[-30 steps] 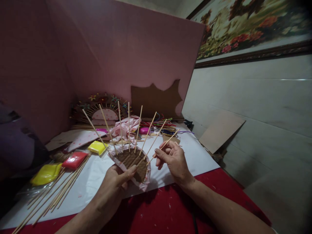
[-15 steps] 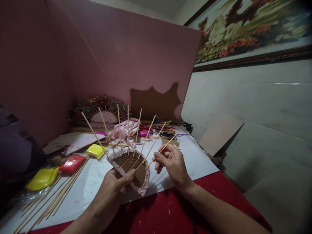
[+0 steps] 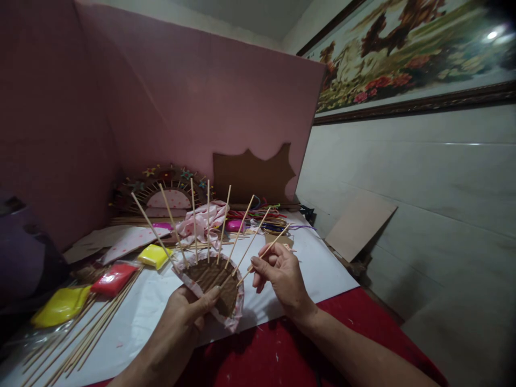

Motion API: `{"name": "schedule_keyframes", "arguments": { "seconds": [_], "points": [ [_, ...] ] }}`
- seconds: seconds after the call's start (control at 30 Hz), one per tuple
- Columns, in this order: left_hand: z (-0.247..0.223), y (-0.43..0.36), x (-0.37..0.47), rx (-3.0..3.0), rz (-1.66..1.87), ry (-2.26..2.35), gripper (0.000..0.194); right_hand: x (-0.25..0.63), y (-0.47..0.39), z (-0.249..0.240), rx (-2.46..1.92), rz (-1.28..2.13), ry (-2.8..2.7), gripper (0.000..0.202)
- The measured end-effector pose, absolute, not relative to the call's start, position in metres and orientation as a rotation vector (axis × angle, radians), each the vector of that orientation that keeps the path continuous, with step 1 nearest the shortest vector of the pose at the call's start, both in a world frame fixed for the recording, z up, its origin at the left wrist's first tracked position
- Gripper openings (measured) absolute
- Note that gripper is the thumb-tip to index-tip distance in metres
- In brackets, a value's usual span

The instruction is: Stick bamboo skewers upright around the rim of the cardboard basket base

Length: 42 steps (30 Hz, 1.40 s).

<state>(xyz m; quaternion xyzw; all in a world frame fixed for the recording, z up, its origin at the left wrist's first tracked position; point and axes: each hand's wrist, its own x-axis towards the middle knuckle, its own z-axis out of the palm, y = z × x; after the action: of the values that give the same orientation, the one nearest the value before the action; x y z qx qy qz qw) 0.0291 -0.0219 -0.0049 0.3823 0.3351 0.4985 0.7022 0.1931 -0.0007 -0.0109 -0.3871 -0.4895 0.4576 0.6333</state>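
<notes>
My left hand [image 3: 183, 317] grips a half-round cardboard piece [image 3: 228, 301] edged with pink fabric, its thumb pressed on the brown face. Several thin wooden sticks [image 3: 208, 220] fan out from the curved rim of that piece. At the right end of the fan, my right hand [image 3: 282, 277] pinches one wooden stick [image 3: 264, 252] between thumb and fingers. The lower end of this stick meets the rim; whether it is fixed there I cannot tell.
Left on the white sheet [image 3: 322, 269] lie loose sticks [image 3: 97, 333], yellow [image 3: 60, 306] and red [image 3: 115, 279] packets. Behind are crumpled pink cloth [image 3: 203, 220], a decorated arch [image 3: 167, 177] and a cut cardboard sheet [image 3: 252, 174]. A red cloth [image 3: 355, 322] covers the near edge.
The view has shifted slightly, so everything sits a little lower and further left. Both hands keep their holds on the cardboard piece and the stick.
</notes>
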Motion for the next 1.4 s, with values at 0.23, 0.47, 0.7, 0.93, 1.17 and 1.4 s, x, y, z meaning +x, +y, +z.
{"name": "schedule_keyframes", "arguments": {
  "seconds": [0.23,0.47,0.7,0.93,1.17,1.4],
  "points": [
    [-0.0055,-0.0229,0.0322,0.786,1.142,0.771,0.030,0.1932,-0.0019,-0.0098,-0.891,1.026,-1.126,0.022],
    [-0.0067,-0.0230,0.0295,0.830,1.128,0.777,0.027,0.1936,-0.0025,-0.0092,-0.896,1.030,-1.123,0.021],
    [0.0008,-0.0261,0.0300,0.851,1.102,0.827,0.017,0.1938,-0.0021,-0.0109,-0.893,1.021,-1.130,0.020],
    [-0.0012,-0.0259,0.0288,0.833,1.096,0.785,0.021,0.1937,-0.0031,-0.0092,-0.905,1.022,-1.134,0.021],
    [-0.0010,-0.0260,0.0312,0.805,1.134,0.825,0.038,0.1939,-0.0035,-0.0089,-0.909,1.030,-1.131,0.021],
    [-0.0014,-0.0254,0.0292,0.819,1.094,0.799,0.027,0.1939,-0.0035,-0.0084,-0.909,1.025,-1.129,0.021]
  ]
}}
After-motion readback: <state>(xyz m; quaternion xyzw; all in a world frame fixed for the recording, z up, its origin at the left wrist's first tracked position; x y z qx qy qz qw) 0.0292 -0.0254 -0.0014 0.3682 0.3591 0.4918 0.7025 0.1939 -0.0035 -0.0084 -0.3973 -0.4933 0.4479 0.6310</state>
